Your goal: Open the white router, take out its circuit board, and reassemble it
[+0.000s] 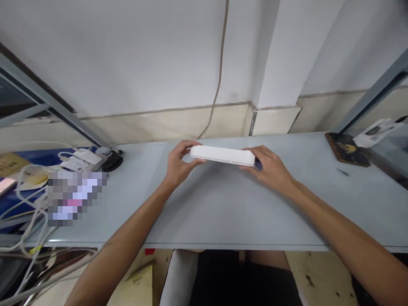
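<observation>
Two bare forearms reach in from the near edge over a long, pale grey-blue bench top [242,212] that runs along a white wall [127,55] with a tan lower band [165,121]. A thin tan cable [219,72] hangs down the wall, and grey metal struts [47,100] [372,91] rise at the far left and far right. Below the near edge, dark shorts [242,280] show over a scuffed beige floor [318,276]. At the left end of the bench, a blue surface [32,163] carries tangled white cables [28,216], white power adapters [84,156] and a black object [111,161], with a pixelated patch [75,197] hiding whatever lies just nearer. At the far right sit a brown mat [346,149] and a white printed sheet [372,132]. Mid-bench, toward the far edge, a long white plastic box [223,155] is lifted or resting - the frame cannot settle which - with a row of small holes along its near side. The left hand [181,163] curls closed around one end, and the right hand [267,168] grips the other, its fingers [258,159] wrapped partly behind the box - both firmly closed on it.
</observation>
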### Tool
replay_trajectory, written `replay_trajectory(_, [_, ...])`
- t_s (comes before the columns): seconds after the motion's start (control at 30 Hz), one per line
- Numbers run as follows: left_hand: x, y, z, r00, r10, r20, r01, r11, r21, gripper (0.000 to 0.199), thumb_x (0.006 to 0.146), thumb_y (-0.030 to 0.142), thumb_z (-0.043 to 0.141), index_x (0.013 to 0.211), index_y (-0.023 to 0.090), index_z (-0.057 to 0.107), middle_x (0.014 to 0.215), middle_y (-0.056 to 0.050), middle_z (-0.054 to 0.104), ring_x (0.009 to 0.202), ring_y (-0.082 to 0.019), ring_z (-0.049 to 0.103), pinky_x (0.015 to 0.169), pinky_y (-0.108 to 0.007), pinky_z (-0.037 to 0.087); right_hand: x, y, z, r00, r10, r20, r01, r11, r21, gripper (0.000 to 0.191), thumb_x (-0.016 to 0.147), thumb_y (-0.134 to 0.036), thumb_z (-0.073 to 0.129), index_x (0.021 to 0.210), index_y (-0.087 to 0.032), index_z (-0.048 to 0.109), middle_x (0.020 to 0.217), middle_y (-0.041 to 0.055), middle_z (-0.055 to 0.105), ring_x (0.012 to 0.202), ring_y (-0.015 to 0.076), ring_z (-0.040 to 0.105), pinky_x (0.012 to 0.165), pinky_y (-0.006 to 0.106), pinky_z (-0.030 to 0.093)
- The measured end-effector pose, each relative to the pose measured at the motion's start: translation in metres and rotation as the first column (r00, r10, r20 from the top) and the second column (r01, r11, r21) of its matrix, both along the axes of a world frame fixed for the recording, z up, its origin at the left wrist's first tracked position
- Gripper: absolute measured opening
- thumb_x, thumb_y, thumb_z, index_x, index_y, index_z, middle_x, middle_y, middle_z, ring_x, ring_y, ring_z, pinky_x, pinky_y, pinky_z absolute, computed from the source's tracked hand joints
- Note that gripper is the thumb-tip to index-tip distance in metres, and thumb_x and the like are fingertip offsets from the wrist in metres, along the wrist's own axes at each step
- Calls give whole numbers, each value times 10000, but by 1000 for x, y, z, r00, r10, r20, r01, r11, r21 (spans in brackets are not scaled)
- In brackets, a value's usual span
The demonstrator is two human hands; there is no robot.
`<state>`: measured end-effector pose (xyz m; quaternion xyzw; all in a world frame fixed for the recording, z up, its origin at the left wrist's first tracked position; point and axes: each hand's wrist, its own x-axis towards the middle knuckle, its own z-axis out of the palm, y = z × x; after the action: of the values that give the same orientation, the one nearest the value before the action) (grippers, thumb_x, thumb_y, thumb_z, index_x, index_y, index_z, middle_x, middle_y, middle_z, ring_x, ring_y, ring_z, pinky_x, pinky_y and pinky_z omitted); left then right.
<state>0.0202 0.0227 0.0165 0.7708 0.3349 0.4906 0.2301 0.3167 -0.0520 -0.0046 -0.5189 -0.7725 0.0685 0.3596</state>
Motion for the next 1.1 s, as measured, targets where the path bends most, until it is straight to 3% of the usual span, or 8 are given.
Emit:
replay_trajectory(0.17, [6,3,-15,1000,-23,-17,22,999,-43,649,789,670,803,1240,238,625,1244,-116,710,1187,-261,689,1044,-418,553,3,-12,11,992,-82,97,80,997,24,513,953,-657,561,1229,-245,694,1077,148,743,1032,378,675,926,546,538])
replay_trajectory(0.27, [9,6,-30,997,-15,-81,4,991,-134,716,806,729,749,1310,243,601,1342,-119,676,1275,-281,651,1093,-422,531,4,-12,11,989,-131,64,129,991,38,476,928,-674,594,1227,-317,695,1038,114,740,994,374,679,873,550,552])
replay_trajectory(0.33, [10,7,-37,995,4,-99,-24,978,-208,697,794,718,771,1265,223,638,1315,-129,700,1277,-307,653,1097,-448,538,4,-12,10,987,-158,3,158,987,-2,470,909,-700,607,1198,-343,704,984,87,741,915,349,688,803,523,567])
replay_trajectory(0.47, [10,5,-40,995,-34,-90,5,951,-309,629,804,713,767,1160,200,693,1152,-120,766,1111,-335,731,943,-473,633,4,-14,10,969,-227,-102,221,973,-66,444,921,-693,605,1115,-316,739,868,54,752,768,284,692,691,448,560])
replay_trajectory(0.63, [9,1,-33,998,-37,-51,18,941,-338,642,817,645,796,1250,197,642,1225,-123,747,1138,-340,729,939,-482,652,4,-14,15,971,-201,-131,186,975,-119,445,920,-665,630,1111,-283,753,987,59,784,876,283,727,783,441,585])
replay_trajectory(0.8, [8,-6,-30,988,-155,22,146,859,-491,632,845,523,819,1335,215,566,1343,-144,706,1171,-332,725,905,-451,675,9,-4,11,979,-157,-131,123,965,-233,452,936,-670,593,990,-255,761,999,78,749,878,262,699,778,420,578])
replay_trajectory(0.93, [3,-8,-27,998,-54,-28,35,887,-460,613,840,490,832,1328,232,563,1280,-119,737,1133,-318,745,846,-429,692,8,4,2,992,-87,-93,70,983,-169,494,962,-681,556,971,-243,784,1032,106,720,1002,289,683,914,483,571])
replay_trajectory(1.1, [2,-3,-24,990,-31,-136,-31,903,-428,518,831,521,822,1218,225,643,1137,-108,790,950,-313,790,688,-416,695,16,16,2,998,7,61,6,979,-204,398,1007,-606,545,946,-289,778,1107,79,757,1271,316,583,1065,581,491])
